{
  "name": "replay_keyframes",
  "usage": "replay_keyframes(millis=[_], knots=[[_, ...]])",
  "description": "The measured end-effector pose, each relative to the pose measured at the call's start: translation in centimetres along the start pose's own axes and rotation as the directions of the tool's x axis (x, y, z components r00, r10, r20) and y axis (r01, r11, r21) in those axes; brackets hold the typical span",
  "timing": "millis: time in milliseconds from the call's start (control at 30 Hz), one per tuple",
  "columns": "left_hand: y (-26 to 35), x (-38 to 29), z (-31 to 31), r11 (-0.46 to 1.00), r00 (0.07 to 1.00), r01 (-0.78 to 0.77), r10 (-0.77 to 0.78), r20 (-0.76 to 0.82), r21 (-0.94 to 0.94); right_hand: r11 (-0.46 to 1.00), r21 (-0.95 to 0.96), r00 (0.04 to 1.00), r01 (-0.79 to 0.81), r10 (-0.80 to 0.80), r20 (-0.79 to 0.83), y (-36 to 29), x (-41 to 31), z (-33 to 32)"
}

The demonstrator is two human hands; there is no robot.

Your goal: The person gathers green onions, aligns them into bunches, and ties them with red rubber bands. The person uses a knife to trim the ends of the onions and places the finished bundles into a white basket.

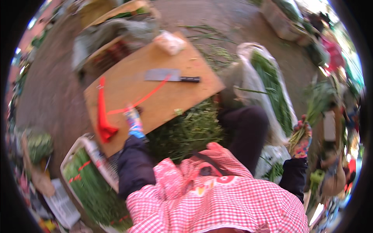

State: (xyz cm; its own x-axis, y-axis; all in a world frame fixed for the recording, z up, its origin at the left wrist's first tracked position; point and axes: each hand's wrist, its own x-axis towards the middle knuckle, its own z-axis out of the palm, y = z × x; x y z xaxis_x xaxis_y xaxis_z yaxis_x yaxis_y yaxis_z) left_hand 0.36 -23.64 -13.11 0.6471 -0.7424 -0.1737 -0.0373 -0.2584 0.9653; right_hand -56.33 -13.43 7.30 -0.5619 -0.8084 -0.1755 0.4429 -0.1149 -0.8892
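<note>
A thin red plastic strip [154, 90] runs across the wooden board [166, 107] and over the blade of a cleaver [163, 74] with a black handle. My left hand [133, 119], in a colourful patterned glove, has its blurred fingertips on that strip, where it bends. To its left lies a bundle of red plastic strips [102, 113]. Out to the right, my right hand [302, 142], also gloved, grips a bunch of long green-leaved stalks [314, 100] by the pale lower ends. Beside it stands an open white bag [288, 102] of long green leaves [268, 78].
A crumpled white plastic bag [170, 42] sits on the board's far end. Green trimmings [192, 131] are heaped under its near edge. A white basket [68, 154] holds bundled greens [90, 186] at left. Covered crates [113, 32] stand beyond, and another crate [279, 21] at far right.
</note>
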Motion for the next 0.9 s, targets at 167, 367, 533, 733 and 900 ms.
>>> replay_keyframes(millis=[167, 367, 533, 733, 900], knots=[[1.3, -1.1, 1.3, 0.984, 0.987, 0.152, -0.156, -0.032, -0.095, 0.965, -0.133, 0.905, 0.225, -0.156, 0.396, 9.6, -0.8, 15.2], [1.6, -0.4, 1.1, 0.975, 0.980, 0.200, -0.197, 0.040, -0.100, 0.984, -0.090, 0.586, -0.153, 0.164, 0.794, 25.6, -6.9, 29.0], [0.5, 0.3, 0.9, 0.984, 0.985, 0.168, -0.170, 0.033, 0.060, 0.755, -0.653, 0.494, -0.062, 0.592, 0.637, 34.1, -8.8, 32.3], [0.1, 1.2, -0.4, 0.950, 0.924, 0.311, -0.304, 0.232, 0.004, 0.760, -0.632, 0.512, 0.152, 0.487, 0.708, 32.7, -5.0, 28.2], [2.4, 2.1, -5.2, 0.804, 0.585, 0.498, -0.588, 0.559, 0.324, 0.736, -0.618, 0.588, 0.277, 0.378, 0.715, 29.9, -5.1, 25.6]])
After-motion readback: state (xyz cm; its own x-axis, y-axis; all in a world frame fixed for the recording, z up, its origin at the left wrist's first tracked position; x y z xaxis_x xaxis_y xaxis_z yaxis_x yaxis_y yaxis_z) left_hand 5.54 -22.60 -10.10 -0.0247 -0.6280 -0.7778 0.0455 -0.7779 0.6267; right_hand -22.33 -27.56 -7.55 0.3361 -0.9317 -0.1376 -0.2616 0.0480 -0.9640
